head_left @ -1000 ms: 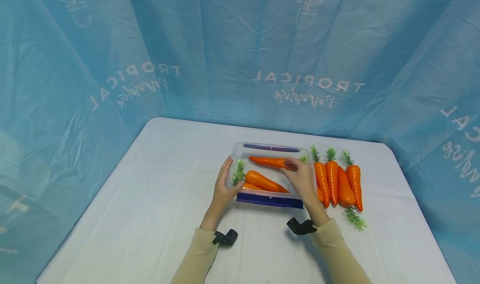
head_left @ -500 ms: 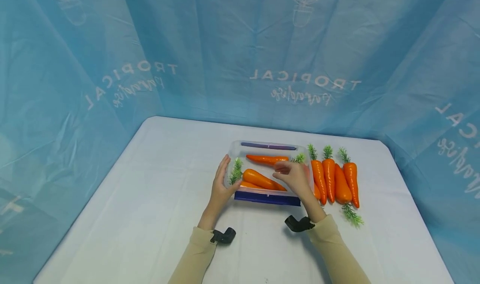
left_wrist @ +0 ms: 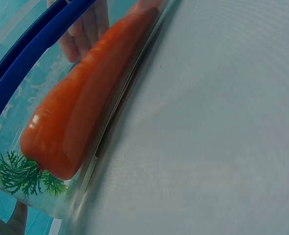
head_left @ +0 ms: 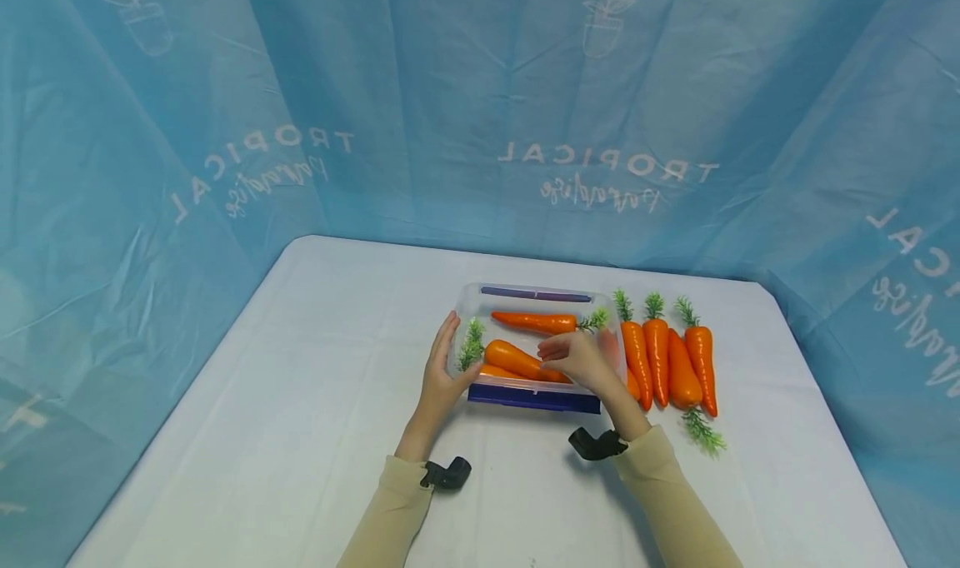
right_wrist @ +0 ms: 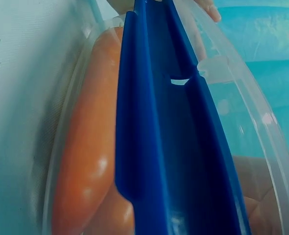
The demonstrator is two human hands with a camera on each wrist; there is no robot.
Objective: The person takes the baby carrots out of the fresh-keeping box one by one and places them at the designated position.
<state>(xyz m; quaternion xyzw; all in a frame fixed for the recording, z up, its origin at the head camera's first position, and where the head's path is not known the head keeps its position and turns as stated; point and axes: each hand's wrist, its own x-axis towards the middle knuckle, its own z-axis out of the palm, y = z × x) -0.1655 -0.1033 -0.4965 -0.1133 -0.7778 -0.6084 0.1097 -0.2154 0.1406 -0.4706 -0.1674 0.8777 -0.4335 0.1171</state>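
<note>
A clear plastic box (head_left: 536, 289) with blue clips (head_left: 534, 398) stands on the white table. In it, one orange carrot (head_left: 534, 321) lies along the back with its green top (head_left: 596, 320) to the right. Two more carrots (head_left: 517, 358) lie at the front, their leafy tops (head_left: 472, 343) to the left. My left hand (head_left: 442, 376) rests against the box's left end, fingers fairly straight and thumb at the front corner. My right hand (head_left: 581, 360) hovers inside the right part, fingers loosely bent over the thin end of a front carrot; whether they touch it is unclear.
Several carrots (head_left: 657, 360) lie side by side just right of the box, one with its green top (head_left: 703, 431) toward me. A blue printed curtain (head_left: 450, 176) surrounds the table (head_left: 337, 343) at the back and sides.
My right hand has let go of the back carrot and moved toward the front of the box, uncovering that carrot's green top. My left hand stays at the left end.
</note>
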